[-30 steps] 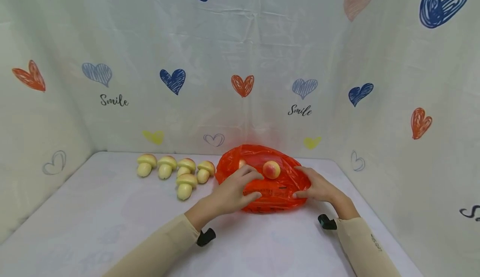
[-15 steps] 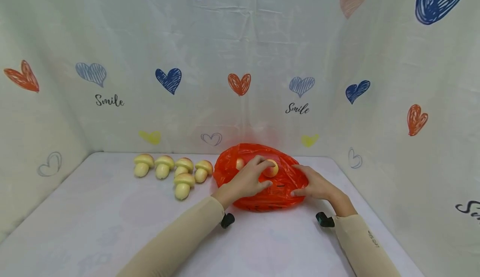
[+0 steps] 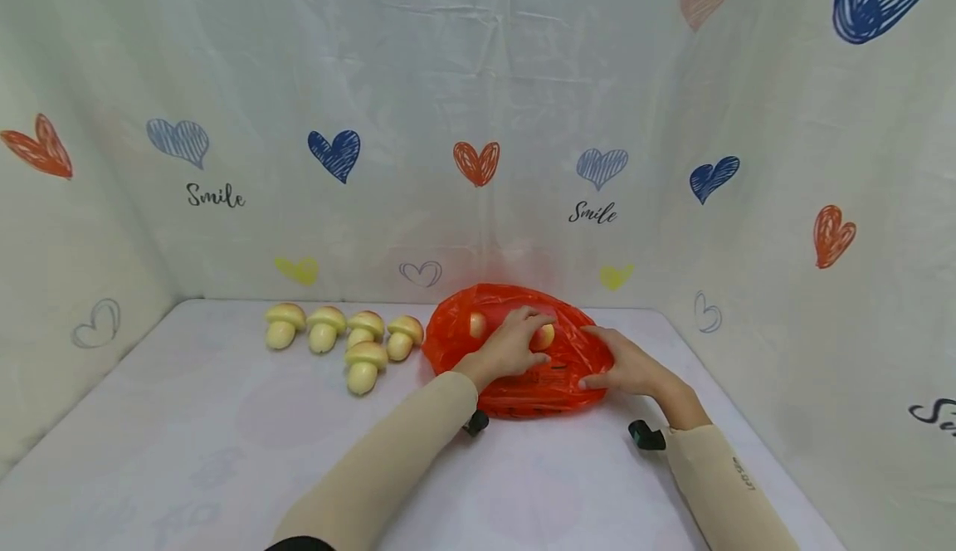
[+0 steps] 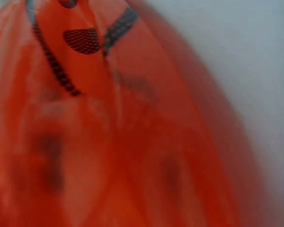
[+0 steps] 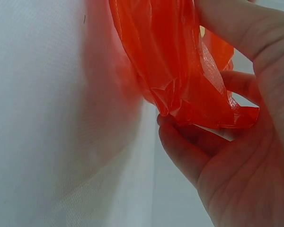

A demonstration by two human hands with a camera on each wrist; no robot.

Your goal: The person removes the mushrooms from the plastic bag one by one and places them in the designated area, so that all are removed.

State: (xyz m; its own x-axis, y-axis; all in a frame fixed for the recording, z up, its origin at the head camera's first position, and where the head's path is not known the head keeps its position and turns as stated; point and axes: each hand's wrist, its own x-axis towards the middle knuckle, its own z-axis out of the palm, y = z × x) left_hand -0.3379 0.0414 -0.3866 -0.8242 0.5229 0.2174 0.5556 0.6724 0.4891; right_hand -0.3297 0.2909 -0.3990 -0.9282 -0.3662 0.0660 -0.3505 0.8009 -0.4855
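A red plastic bag [image 3: 457, 327] lies spread with its mouth up at the back of the table. Two rounded yellow-and-red things sit in it: one [image 3: 477, 324] left of my left hand, the other [image 3: 548, 336] partly covered by it. My left hand [image 3: 511, 345] reaches over the bag, thumb and fingers spread around the right-hand thing; a firm grip is not plain. My right hand [image 3: 633, 366] holds the bag's right edge, thumb on the inner side and fingers outside. In the right wrist view, the bag's edge [image 5: 175, 71] hangs between thumb and fingers.
Several toy mushrooms [image 3: 362, 367] with yellow-red caps stand left of the bag on the white tabletop [image 3: 224, 451]. Behind them rises a white curtain [image 3: 418, 219] printed with hearts, which also closes in both sides.
My left hand has moved right and a little farther back across the bag, onto the right-hand rounded thing. The left one is uncovered now. My right hand stays at the bag's edge.
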